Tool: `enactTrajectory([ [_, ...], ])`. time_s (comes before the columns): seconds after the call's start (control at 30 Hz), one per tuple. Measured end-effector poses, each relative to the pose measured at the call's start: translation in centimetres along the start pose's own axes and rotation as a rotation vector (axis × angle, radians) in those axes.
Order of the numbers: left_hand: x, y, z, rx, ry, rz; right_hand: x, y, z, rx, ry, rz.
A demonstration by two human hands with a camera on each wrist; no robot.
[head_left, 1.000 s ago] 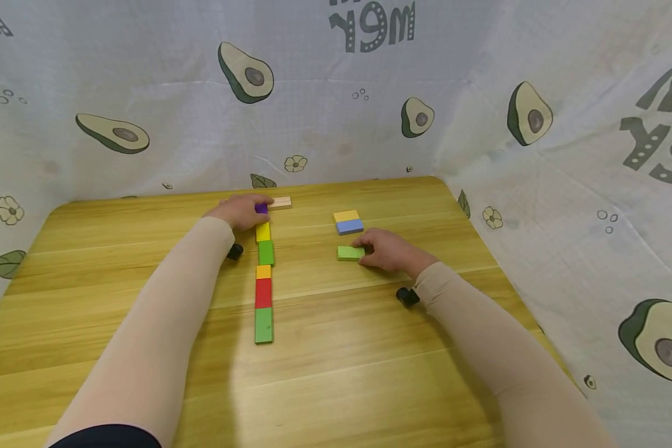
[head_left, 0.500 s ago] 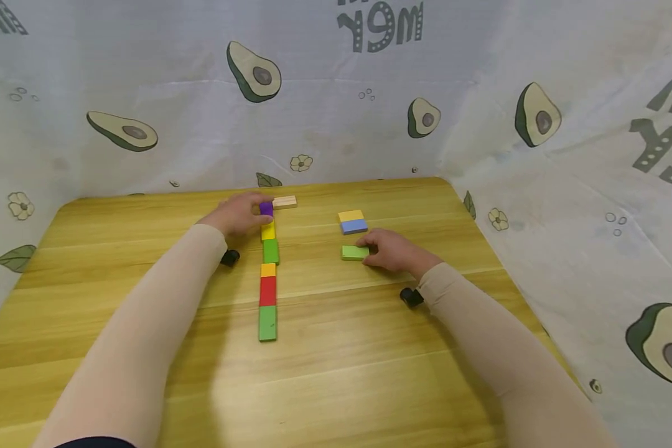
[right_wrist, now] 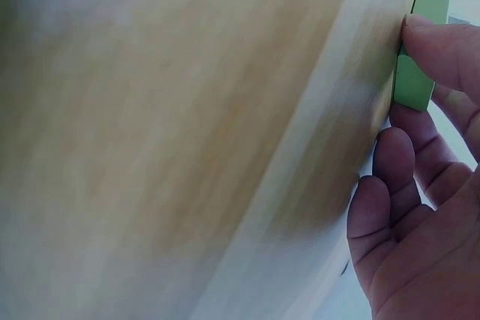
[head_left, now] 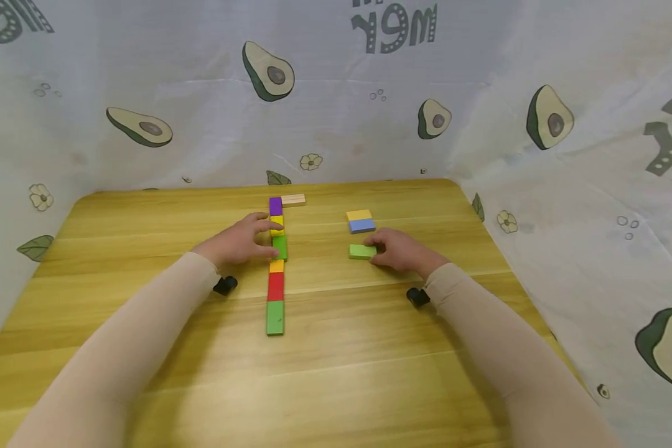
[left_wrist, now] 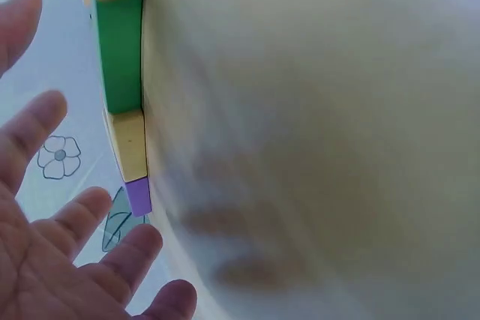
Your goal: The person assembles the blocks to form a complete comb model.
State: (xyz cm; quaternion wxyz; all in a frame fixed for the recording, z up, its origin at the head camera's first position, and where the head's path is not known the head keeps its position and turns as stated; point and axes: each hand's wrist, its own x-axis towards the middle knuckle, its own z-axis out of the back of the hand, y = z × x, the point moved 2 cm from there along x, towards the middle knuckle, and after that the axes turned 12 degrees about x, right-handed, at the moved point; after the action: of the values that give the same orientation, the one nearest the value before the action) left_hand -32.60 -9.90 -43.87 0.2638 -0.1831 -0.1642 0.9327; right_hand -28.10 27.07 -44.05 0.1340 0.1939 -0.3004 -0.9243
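My left hand hovers at the left side of a column of coloured wooden blocks, fingers spread and holding nothing. In the head view its fingertips overlap the yellow block and a green block; the left wrist view shows the fingers apart from the blocks. At the column's far end lies a purple block, touching a plain wood block set crosswise. My right hand pinches the right end of a light green block lying on the table, thumb across its side.
Nearer me the column continues with an orange block, a red block and a darker green block. Behind the light green block lie a yellow-orange block and a blue block, side by side. A printed cloth hangs behind the table.
My left hand has left the purple block and come back toward me along the column, its fingers spreading. My right hand stays on the light green block. The head view has shifted slightly.
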Motion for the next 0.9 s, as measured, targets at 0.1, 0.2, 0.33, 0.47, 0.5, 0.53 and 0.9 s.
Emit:
enactTrajectory([
  [0.1, -0.7, -0.2, -0.5, 0.009, 0.017, -0.014, 0.0, -0.1, 0.1, 0.004, -0.001, 0.004],
  [0.2, -1.1, -0.4, -1.0, 0.043, 0.016, -0.027, 0.0, -0.1, 0.2, 0.007, -0.001, 0.002],
  [0.33, -1.3, -0.5, -1.3, 0.078, 0.006, -0.027, -0.1, -0.1, 0.3, 0.005, -0.001, -0.006],
  [0.47, -1.5, -0.4, -1.5, 0.063, 0.016, -0.004, 0.0, 0.0, 0.3, 0.008, -0.003, -0.005],
  [0.5, -1.5, -0.4, -1.5, 0.054, 0.021, 0.002, 0.0, 0.0, 0.2, 0.008, -0.004, -0.004],
  [0.53, -1.6, -0.3, -1.6, 0.047, 0.025, 0.008, 0.1, -0.1, 0.2, 0.005, -0.005, 0.0],
  [0.9, -1.9, -0.4, -1.8, 0.011, 0.014, 0.007, 0.3, -0.2, 0.0, -0.003, -0.005, 0.004],
])
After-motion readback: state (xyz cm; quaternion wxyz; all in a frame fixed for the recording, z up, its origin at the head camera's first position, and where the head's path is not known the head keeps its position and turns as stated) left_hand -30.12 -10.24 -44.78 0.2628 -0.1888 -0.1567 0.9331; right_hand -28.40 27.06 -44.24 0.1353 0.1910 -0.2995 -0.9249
